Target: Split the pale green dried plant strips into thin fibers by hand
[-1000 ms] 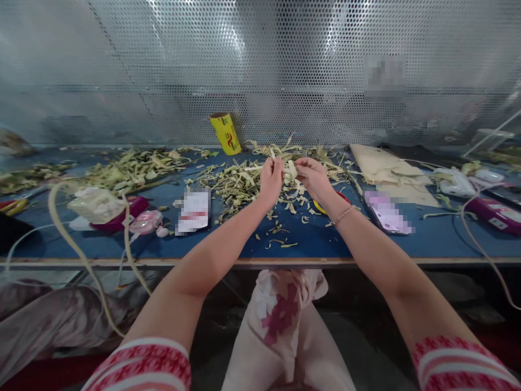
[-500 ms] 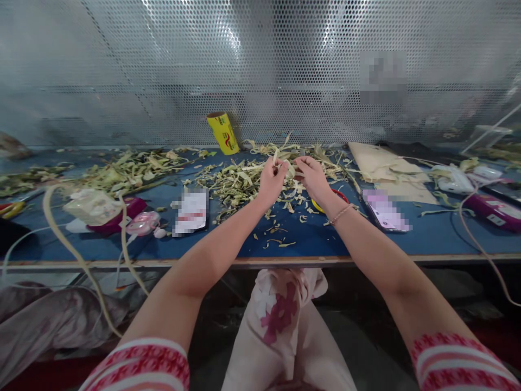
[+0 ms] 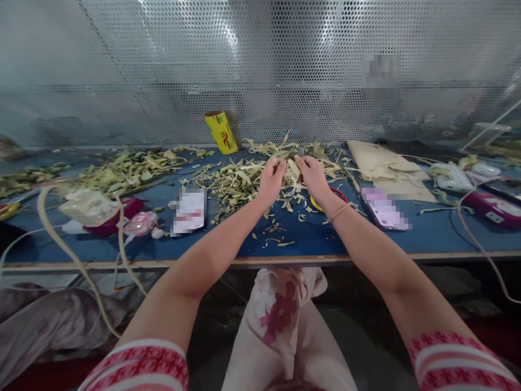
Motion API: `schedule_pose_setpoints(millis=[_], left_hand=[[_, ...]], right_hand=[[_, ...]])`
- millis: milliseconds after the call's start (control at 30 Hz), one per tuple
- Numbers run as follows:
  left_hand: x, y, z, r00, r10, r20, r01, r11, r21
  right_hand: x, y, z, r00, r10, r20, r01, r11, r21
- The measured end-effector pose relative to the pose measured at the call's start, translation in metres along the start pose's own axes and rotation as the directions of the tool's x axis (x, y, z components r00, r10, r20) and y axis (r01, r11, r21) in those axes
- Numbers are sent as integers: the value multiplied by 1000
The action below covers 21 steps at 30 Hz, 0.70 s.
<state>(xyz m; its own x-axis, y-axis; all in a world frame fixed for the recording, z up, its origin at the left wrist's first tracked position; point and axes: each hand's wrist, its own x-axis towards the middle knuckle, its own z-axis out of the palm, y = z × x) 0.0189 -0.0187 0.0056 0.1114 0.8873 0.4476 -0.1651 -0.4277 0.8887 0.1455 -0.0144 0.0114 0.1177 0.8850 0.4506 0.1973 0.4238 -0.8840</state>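
Observation:
My left hand (image 3: 272,177) and my right hand (image 3: 313,176) are close together over a heap of dried plant pieces (image 3: 232,187). Between them is a pale dried leaf strip (image 3: 292,169), with the fingers of both hands pinched on it. Its ends are partly covered by the fingers. Below my right wrist lies a red and yellow ring-shaped thing (image 3: 337,194), partly hidden by the forearm. Small shreds (image 3: 280,243) are scattered on the blue tabletop nearer to me.
A phone (image 3: 189,213) lies left, another phone (image 3: 385,209) right. A yellow tube (image 3: 222,132) leans near the perforated metal wall (image 3: 280,70). Cardboard (image 3: 382,163) and a purple device (image 3: 499,209) are on the right. More plant matter (image 3: 134,168) and a cream hose (image 3: 73,255) are left.
My fingers have shifted slightly around the pale strip, and more of it shows between my hands. The view has moved a little; the things on the table stay in place.

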Motion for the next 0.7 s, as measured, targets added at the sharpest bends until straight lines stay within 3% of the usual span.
schedule_pose_setpoints(millis=[300,500,600,700], left_hand=[[4,-3,-4,991,36,-130,-27,997,68],[4,-8,-2,997,39,-69,-37,999,28],[2,-7,0,997,69,-23,-66,994,92],[1,-5,-1,992,109,-59,-99,983,154]], right_hand=[[0,-1,-1,999,7,-37,-5,999,39],[-2,-3,0,1000,-14,-26,15,1000,18],[-2,-3,0,999,-6,-43,5,1000,-21],[-3,-3,1,999,-2,-39,1,1000,-22]])
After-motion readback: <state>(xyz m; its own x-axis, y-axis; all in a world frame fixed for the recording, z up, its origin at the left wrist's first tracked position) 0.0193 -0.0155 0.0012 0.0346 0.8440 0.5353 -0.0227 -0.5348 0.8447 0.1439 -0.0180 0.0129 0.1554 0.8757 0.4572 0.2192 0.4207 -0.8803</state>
